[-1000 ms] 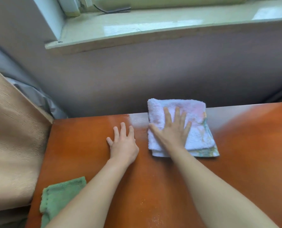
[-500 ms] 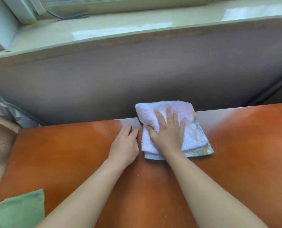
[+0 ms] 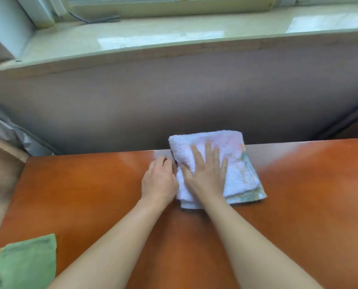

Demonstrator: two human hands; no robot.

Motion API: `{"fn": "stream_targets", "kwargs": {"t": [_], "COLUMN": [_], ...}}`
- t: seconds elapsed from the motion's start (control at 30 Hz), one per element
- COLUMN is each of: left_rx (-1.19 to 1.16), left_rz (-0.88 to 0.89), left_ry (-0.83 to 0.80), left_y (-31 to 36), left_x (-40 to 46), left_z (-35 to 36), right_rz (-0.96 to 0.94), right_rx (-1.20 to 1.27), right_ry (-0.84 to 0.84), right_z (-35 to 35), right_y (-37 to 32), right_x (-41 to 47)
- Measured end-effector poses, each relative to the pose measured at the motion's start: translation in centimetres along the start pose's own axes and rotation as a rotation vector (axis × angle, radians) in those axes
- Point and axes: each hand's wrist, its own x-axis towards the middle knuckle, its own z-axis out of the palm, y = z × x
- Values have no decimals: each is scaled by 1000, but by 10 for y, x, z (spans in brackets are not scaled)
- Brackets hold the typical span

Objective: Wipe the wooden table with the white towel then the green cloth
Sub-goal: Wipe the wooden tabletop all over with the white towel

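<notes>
The folded white towel lies at the far edge of the orange-brown wooden table, against the wall. My right hand rests flat on the towel's left half, fingers spread and pressing down. My left hand sits on the table right beside the towel's left edge, its fingers curled at that edge; whether they grip the fabric is hidden. The green cloth lies folded at the table's near left corner, away from both hands.
A grey wall rises directly behind the table, with a pale window sill above it. Beige and grey curtain fabric hangs at the left edge of the table.
My left hand has slid right until it touches the towel's left edge, and its fingers have curled. My right hand stays pressed on the towel. The view has shifted to the left.
</notes>
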Motion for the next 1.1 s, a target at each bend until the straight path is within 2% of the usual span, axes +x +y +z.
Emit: {"fn": "stream_targets", "kwargs": {"t": [0.1,0.17,0.27,0.47,0.6,0.77,0.83,0.93,1.03,1.1], "left_rx": [7,65,27,-2,83,111,103,165,221,236], "left_rz": [-29,4,36,237,207,130,122,161,185,170], "left_ry": [88,104,64,-155,-220,-304,-348,-328,-353,-383], "left_y": [-6,-4,27,121,156,152,158,161,155,159], "left_x": [5,5,5,10,4,-4,-3,-2,1,2], "left_z": [6,13,22,47,59,59,58,59,61,61], "right_rz": [-104,-120,-77,78,227,247,155,3,-64,-30], "right_rx": [40,42,48,0,-48,-54,-57,-17,-40,-34], "right_ry": [-54,-34,-8,83,104,83,44,5,-25,-10], "right_z": [9,7,-2,-42,-77,-77,-70,-58,-59,-67], "right_y": [-23,-12,20,134,209,195,178,151,160,182], "right_x": [-2,1,4,18,24,24,20,13,16,17]}}
